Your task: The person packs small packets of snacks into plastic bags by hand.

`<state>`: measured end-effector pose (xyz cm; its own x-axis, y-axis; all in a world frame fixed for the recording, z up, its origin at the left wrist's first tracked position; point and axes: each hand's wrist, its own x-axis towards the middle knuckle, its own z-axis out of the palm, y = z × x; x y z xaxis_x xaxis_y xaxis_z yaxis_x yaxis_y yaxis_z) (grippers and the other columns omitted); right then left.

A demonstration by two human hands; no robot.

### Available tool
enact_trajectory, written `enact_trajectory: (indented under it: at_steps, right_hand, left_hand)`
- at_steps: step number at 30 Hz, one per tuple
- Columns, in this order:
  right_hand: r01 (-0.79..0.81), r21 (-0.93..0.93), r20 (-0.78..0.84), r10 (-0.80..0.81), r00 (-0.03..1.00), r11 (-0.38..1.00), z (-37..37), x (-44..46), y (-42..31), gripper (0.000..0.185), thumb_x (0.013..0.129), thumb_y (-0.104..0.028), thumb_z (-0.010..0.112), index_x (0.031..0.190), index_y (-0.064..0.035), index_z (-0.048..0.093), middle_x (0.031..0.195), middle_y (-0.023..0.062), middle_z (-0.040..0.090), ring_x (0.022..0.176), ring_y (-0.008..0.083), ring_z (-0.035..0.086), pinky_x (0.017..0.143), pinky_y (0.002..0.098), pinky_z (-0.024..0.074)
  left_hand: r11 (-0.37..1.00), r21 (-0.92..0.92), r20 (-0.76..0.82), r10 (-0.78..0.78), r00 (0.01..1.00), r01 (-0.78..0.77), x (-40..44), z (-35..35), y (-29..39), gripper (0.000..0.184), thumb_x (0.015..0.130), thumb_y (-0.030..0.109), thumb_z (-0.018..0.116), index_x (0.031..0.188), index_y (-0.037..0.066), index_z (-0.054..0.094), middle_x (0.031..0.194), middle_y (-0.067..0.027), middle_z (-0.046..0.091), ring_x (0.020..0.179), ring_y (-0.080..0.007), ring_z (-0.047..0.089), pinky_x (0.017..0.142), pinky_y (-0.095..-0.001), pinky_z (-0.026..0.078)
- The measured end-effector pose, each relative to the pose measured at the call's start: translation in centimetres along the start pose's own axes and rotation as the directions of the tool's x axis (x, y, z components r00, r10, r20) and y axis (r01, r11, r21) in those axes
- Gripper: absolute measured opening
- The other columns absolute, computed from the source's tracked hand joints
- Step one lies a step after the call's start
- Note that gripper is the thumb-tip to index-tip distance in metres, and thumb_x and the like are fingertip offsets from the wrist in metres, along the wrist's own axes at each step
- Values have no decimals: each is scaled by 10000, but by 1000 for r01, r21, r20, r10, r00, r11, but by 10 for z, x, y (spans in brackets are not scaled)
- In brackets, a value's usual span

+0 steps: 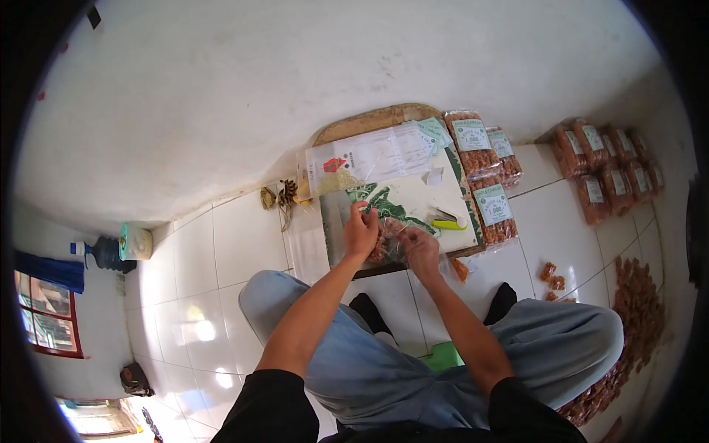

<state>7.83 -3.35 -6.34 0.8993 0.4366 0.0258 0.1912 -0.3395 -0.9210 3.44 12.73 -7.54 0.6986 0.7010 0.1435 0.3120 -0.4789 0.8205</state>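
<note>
My left hand (361, 230) and my right hand (419, 249) are closed on a clear plastic bag (396, 255) with brown snack pieces in it, over the near edge of a low table (406, 186). The fingers of both hands are bent onto the plastic, close together. Right of my right hand, a green stapler (449, 221) lies on the table. Flat clear bags (377, 156) and green printed labels (430, 134) lie along its far side. Filled, labelled packs (493, 210) are stacked against its right edge.
More filled packs (617, 184) stand on the floor at the right. Small snack packets (552, 277) lie nearer, with a large heap (635, 317) beyond my knee. A white wall (221, 88) rises behind the table. A lidded container (136, 242) and water bottle (107, 252) are far left.
</note>
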Motion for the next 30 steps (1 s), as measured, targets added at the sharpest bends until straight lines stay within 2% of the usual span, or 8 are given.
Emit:
enact_trajectory:
  at_steps: [9,12,14,18,20,23,27,30]
  right_hand:
    - [86,17,138,-87,987,996,0,9,14,281,966,-221,573,1164,-37,650,685,92,630,588,163,591,588,337,473]
    - [-40,131,213,11,977,991,8,16,29,275,976,-208,561,1158,-18,638,723,78,646,577,145,593,566,315,483]
    - [-154,212,136,127,983,965,20,16,47,237,969,-196,576,1102,-13,646,744,59,648,572,138,595,545,291,490]
    - [-306,335,160,266,951,891,5,7,15,219,953,-201,610,1025,1,657,733,50,632,568,133,597,530,287,493]
    - [-313,331,207,256,944,890,1,10,12,221,941,-217,634,986,-4,673,729,45,630,561,124,596,523,279,479]
    - [-246,259,165,208,964,934,11,10,27,228,942,-231,635,977,-13,691,736,46,651,555,121,592,528,277,470]
    - [-239,169,176,209,962,956,12,8,30,244,949,-231,620,1078,-40,701,724,36,659,552,107,579,532,275,460]
    - [-67,88,175,51,983,994,3,5,21,273,967,-213,581,1169,-62,686,706,26,656,552,86,564,524,270,452]
  left_hand:
    - [1000,21,33,21,999,-21,2,-2,6,320,950,339,582,1142,83,574,756,-90,616,723,-259,619,666,-373,491]
    - [961,70,-36,269,962,-266,8,-3,5,259,953,308,576,1042,73,637,828,-83,640,870,-288,617,716,-381,494]
    - [732,415,-17,599,800,-540,9,-11,15,230,948,270,577,947,59,671,881,-76,666,978,-310,594,748,-400,491]
    - [817,262,148,492,858,-513,14,-12,5,222,935,248,593,909,46,683,932,-74,684,965,-297,606,819,-406,470]
    - [933,120,250,301,920,-338,20,-11,-2,198,931,234,597,933,56,685,925,-86,690,956,-286,613,882,-401,438]
    - [976,29,131,208,969,-214,17,-8,13,182,925,222,603,892,67,693,884,-84,692,926,-282,620,908,-395,414]
    - [932,114,45,341,939,-344,18,-8,16,187,924,226,603,843,90,702,862,-73,695,906,-261,628,890,-391,409]
    - [753,263,199,570,797,-604,17,-16,24,205,921,231,602,806,98,708,863,-51,699,908,-225,631,894,-393,389]
